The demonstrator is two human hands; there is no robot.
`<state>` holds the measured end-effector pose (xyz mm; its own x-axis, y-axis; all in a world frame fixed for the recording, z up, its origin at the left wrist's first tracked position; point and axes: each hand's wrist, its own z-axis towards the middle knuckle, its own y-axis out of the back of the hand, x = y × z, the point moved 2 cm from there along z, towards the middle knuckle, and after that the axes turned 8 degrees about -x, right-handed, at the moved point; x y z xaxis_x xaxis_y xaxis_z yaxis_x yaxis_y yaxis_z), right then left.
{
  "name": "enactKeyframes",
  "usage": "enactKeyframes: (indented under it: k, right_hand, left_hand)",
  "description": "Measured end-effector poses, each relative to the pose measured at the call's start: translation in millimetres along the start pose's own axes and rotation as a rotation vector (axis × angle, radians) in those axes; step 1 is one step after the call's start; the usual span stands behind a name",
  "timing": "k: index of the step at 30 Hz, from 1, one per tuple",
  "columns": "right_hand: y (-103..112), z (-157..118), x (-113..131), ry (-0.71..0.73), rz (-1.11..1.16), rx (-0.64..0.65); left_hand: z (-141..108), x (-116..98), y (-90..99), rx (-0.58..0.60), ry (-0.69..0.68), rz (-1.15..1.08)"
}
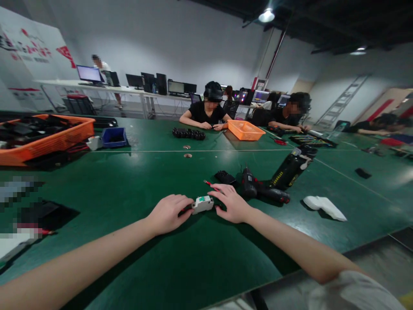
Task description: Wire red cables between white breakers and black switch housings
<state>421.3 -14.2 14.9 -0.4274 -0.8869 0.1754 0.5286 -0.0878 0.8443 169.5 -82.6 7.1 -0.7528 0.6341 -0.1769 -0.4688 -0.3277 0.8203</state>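
A small white circuit breaker point(203, 205) with a green mark on top is between my two hands, just over the green table. My left hand point(171, 213) is closed at its left end, thumb and forefinger pinching a dark wire with a bit of red. My right hand point(232, 204) is curled at the other end, forefinger touching the breaker's corner and thumb below it. Something dark, partly hidden, lies between those two fingers. Beyond the right fingertips, a red wire point(208, 183) with a bare metal lug sticks out.
Right of my hands lie a black cordless screwdriver point(254, 185), a black bottle point(288, 170) and a white wrapped object point(325, 206). Orange baskets point(80, 128) and a blue bin point(114, 137) stand left. Across the table point(155, 161), people work near another orange basket point(245, 130).
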Motion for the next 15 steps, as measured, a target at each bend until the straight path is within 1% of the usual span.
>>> enactKeyframes:
  k: [3,5,11,15]
  right_hand:
    - [-5,1,-11,-0.115,-0.015,-0.016]
    - [-7,0,-16,-0.159,-0.032,-0.018]
    - [-14,-1,-15,-0.252,-0.154,-0.052]
    - [-15,-3,-22,-0.347,-0.188,-0.045]
  left_hand:
    - [-1,1,-1.3,0.004,0.001,0.001]
    - [-1,1,-1.4,0.005,0.002,-0.004]
    - [1,-1,1.0,-0.007,0.003,-0.008]
    - [2,1,0.7,-0.01,0.014,-0.015]
